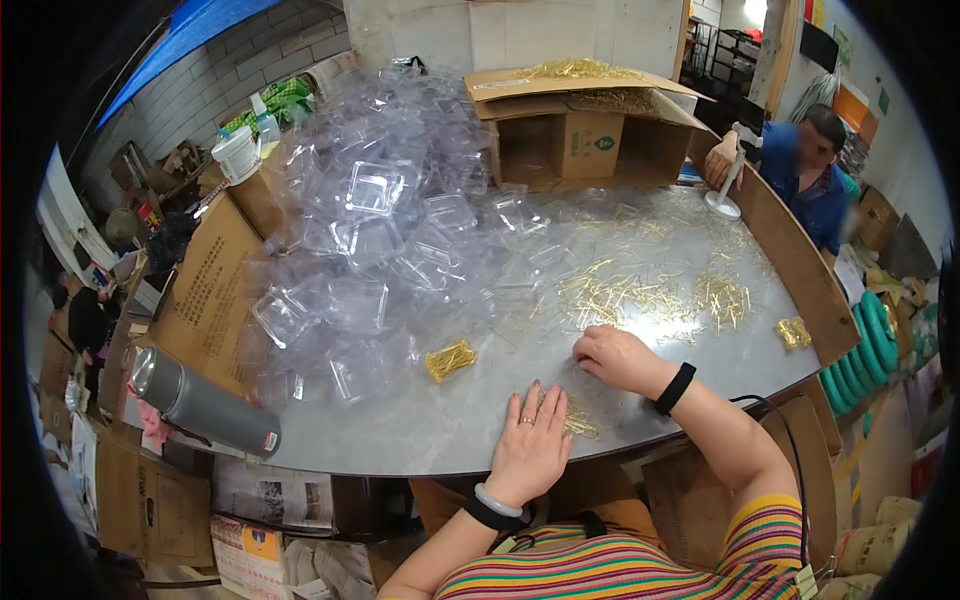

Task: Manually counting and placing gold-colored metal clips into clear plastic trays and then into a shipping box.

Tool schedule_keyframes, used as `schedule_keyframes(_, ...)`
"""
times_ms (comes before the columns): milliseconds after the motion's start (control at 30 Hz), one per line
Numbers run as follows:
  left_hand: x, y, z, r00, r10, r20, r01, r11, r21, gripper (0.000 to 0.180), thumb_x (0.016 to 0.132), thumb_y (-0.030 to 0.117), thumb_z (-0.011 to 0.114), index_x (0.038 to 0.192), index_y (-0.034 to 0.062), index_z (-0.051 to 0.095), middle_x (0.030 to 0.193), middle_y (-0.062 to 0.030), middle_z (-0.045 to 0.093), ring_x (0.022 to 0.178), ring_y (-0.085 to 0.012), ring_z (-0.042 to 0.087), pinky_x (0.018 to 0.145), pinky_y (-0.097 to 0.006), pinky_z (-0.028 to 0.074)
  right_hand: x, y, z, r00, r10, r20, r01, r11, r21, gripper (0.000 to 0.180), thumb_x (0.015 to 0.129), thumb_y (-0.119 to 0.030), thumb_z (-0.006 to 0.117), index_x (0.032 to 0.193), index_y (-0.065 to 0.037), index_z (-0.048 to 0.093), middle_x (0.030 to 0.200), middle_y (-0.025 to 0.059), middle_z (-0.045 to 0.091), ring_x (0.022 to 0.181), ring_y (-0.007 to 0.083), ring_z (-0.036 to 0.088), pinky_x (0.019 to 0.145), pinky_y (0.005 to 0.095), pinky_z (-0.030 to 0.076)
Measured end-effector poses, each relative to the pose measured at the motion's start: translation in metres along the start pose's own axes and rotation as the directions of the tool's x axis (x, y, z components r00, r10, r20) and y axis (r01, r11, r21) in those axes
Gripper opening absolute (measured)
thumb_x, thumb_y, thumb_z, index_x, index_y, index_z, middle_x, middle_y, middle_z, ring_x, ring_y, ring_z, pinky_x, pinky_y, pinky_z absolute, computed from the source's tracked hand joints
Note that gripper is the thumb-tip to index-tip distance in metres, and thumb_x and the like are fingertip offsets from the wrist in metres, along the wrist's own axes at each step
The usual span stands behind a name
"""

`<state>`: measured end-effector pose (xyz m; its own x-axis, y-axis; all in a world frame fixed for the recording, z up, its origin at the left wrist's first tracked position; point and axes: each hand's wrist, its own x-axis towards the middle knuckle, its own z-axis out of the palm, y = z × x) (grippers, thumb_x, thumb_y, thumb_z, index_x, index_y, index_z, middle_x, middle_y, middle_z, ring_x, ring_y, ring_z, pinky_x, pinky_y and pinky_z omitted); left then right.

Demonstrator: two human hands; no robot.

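Observation:
My left hand (530, 440) lies flat near the table's front edge, fingers stretched out. Beside and partly under its fingers is a small group of thin gold-coloured wire pieces (580, 422). My right hand (618, 357) rests on the table with fingers curled and fingertips together; what they hold, if anything, is hidden. Just beyond it spreads a loose heap of gold wire pieces (625, 297), with another cluster (724, 297) to its right. Left of my hands sits a neat bundle of gold wire pieces (450, 360).
Clear plastic boxes (370, 250) are piled on the left of the grey table (400, 432). A grey flask (205, 405) lies tilted at the left edge. Cardboard boxes (590, 145) stand at the back. A person (805, 175) at the far right touches a white stand (725, 203).

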<state>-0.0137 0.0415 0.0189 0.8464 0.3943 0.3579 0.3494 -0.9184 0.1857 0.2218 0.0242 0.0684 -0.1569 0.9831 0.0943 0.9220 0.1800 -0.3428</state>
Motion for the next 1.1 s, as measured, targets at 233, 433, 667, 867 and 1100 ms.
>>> schedule_keyframes(233,0.002,0.004,-0.001,0.999,-0.037,0.036,0.036,0.998,0.043,0.057,0.095,0.031,0.056,0.14,-0.0039,0.048,0.145,-0.0188,0.047,0.138,-0.0382,0.039,0.115,-0.054,0.028,0.01,0.017,0.004,0.998,-0.012,-0.059,0.015,0.999,0.052,0.016,0.085,-0.017,0.069,0.095,-0.005,0.065,0.093,0.015,0.063,0.089,0.037,0.066,0.077,0.0455,0.054)
schedule_keyframes(433,0.004,0.007,-0.002,0.996,-0.062,0.072,0.061,0.998,0.011,0.063,0.095,0.03,0.059,0.145,-0.0048,0.04,0.148,-0.021,0.04,0.141,-0.0398,0.034,0.117,-0.054,0.026,0.003,0.019,0.001,0.985,0.069,-0.156,-0.072,0.997,-0.017,0.03,0.084,-0.027,0.075,0.1,-0.004,0.064,0.096,0.0163,0.062,0.087,0.0372,0.066,0.077,0.0458,0.054)
schedule_keyframes(667,-0.002,0.0,-0.002,0.989,-0.121,0.081,0.128,0.989,-0.077,0.081,0.094,0.035,0.064,0.152,-0.0063,0.025,0.153,-0.0238,0.03,0.147,-0.0435,0.022,0.12,-0.056,0.019,-0.063,-0.009,-0.016,0.991,0.055,0.122,-0.059,0.998,0.029,0.039,0.085,-0.029,0.074,0.114,-0.005,0.063,0.104,0.0148,0.058,0.097,0.0349,0.062,0.083,0.0431,0.052)
schedule_keyframes(867,0.004,-0.003,0.0,0.986,-0.1,0.135,0.114,0.988,-0.102,0.085,0.092,0.039,0.066,0.152,-0.0056,0.025,0.152,-0.0235,0.032,0.146,-0.0428,0.024,0.12,-0.056,0.018,-0.047,-0.015,0.018,0.984,-0.175,0.013,0.167,0.954,0.248,0.03,0.084,-0.005,0.066,0.114,-0.007,0.065,0.103,0.0138,0.059,0.096,0.0351,0.061,0.085,0.0424,0.051)
schedule_keyframes(1100,-0.003,-0.003,0.009,0.994,-0.109,0.004,0.108,0.984,-0.142,0.082,0.09,0.036,0.069,0.15,-0.0033,0.029,0.142,-0.0224,0.039,0.138,-0.042,0.035,0.118,-0.056,0.023,-0.017,-0.012,0.012,0.996,-0.083,-0.021,0.085,0.99,0.116,0.02,0.085,-0.005,0.064,0.105,-0.004,0.067,0.102,0.0142,0.062,0.098,0.0354,0.062,0.084,0.0425,0.052)
